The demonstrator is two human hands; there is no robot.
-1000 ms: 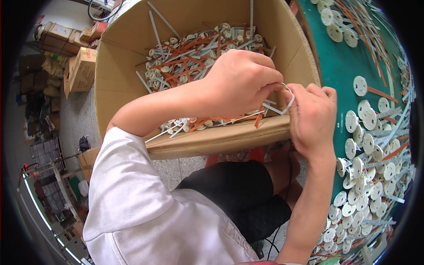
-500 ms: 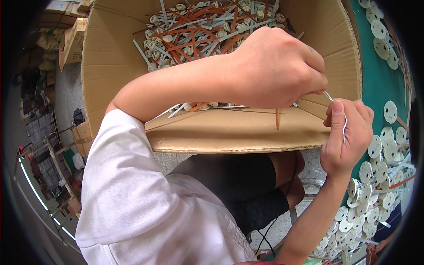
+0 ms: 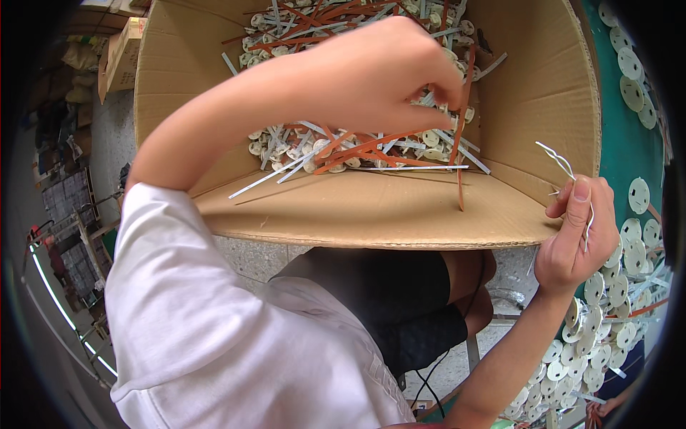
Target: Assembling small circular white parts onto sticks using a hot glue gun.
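Observation:
My left hand (image 3: 400, 75) is over the open cardboard box, somewhat blurred. Its thumb and curled index finger stand apart, and I see nothing held between them. An orange-brown strip (image 3: 463, 136) stands up beside those fingertips. By the box's right near corner, my right hand (image 3: 582, 232) is closed, pinching thin white wires (image 3: 557, 159) between thumb and fingers. The wires are twisted round each other above the thumb, and one end hangs down past the palm. Beneath my left arm lies a heap of small off-white round pieces (image 3: 432, 138) with pale and orange-brown strips.
The cardboard box (image 3: 343, 207) fills the middle, its near wall folded toward my lap. On the right, a green surface (image 3: 622, 168) carries many flat white discs (image 3: 638, 195) with small holes. Another person's hand (image 3: 611, 406) shows at the lower right. Cartons (image 3: 121, 57) stand far left.
My left hand has let go of the white wire and swung left and away over the heap, its fingers parting. My right hand keeps the wires, whose twisted end now sticks up free.

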